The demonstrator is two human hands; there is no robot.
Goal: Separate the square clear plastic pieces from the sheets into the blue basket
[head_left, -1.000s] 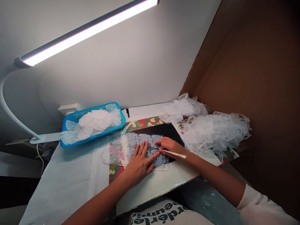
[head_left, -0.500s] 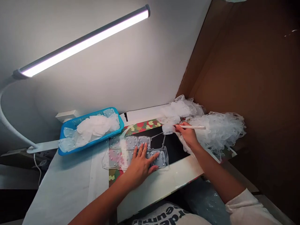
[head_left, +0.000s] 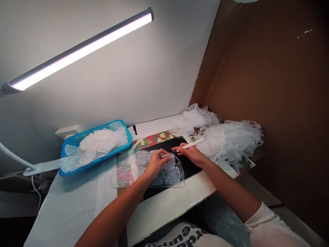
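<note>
On the black work board [head_left: 195, 166] lies a clear sheet of rounded translucent pieces [head_left: 142, 158], joined by thin frames. My left hand [head_left: 156, 164] is over its upper right part, thumb and fingers closed on a small translucent piece [head_left: 168, 164]. What the fingertips grip exactly is partly hidden. To the right of it, my right hand [head_left: 194, 156] holds a slim white pen-like tool [head_left: 193, 143] with a dark tip pointing left. The tip is close to the left fingertips; I cannot tell whether it touches the piece.
A blue basket [head_left: 96, 163] of white translucent pieces stands at the left. Tangled clear frame scraps [head_left: 233, 140] are heaped at the right, with a second white pile [head_left: 196, 118] behind. A lit lamp [head_left: 82, 48] hangs above; a cardboard wall [head_left: 257, 68] rises at right.
My left hand has gone from lying flat on the sheet to pinching at its upper right. My right hand has moved left and down with the tool, away from the white pile.
</note>
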